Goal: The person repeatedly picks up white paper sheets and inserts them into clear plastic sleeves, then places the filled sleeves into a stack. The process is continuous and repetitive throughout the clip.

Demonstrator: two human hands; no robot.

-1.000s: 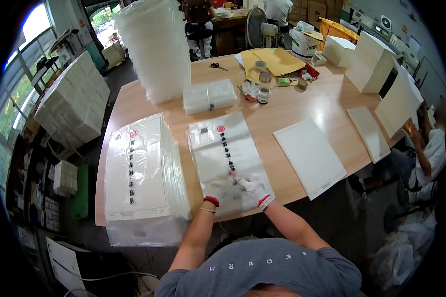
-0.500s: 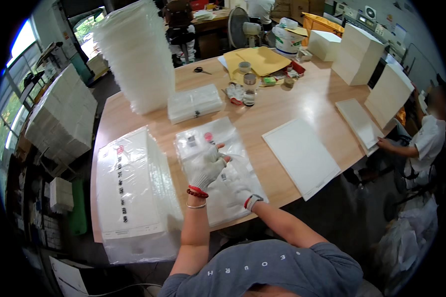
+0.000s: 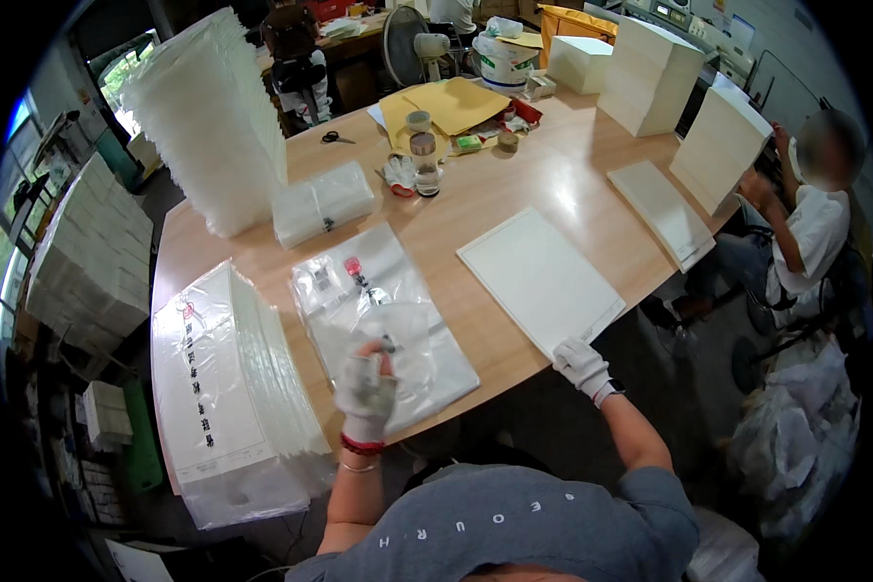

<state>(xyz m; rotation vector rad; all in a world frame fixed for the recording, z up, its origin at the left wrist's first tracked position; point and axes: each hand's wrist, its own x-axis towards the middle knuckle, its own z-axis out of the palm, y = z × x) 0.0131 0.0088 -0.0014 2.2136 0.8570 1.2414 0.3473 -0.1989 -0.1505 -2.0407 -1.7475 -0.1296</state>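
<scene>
A stack of clear plastic bags (image 3: pixel 427 335) with a red mark lies flat in front of me. My left hand (image 3: pixel 367 388), gloved in white with bare fingertips, is over its near part; motion smears the fingers, so their hold is unclear. The top bag's film bulges beside those fingertips. To the right rests a neat pile of white paper sheets (image 3: pixel 538 276). My right hand (image 3: pixel 582 367), also gloved, has its fingers curled on the pile's near corner at the table edge; the thumb is hidden.
Left of the bags stands a plastic-wrapped paper stack (image 3: pixel 228 388), with a tall white stack (image 3: pixel 213 126) behind. Folded plastic bags (image 3: pixel 322 206), scissors (image 3: pixel 338 138) and a water bottle (image 3: pixel 424 165) lie farther back. A person (image 3: pixel 810 218) sits at the right by tall paper stacks (image 3: pixel 718 145).
My right hand has left the plastic bags and moved right to the corner of the paper pile. The left hand has drawn nearer to me over the bags. The view has shifted right.
</scene>
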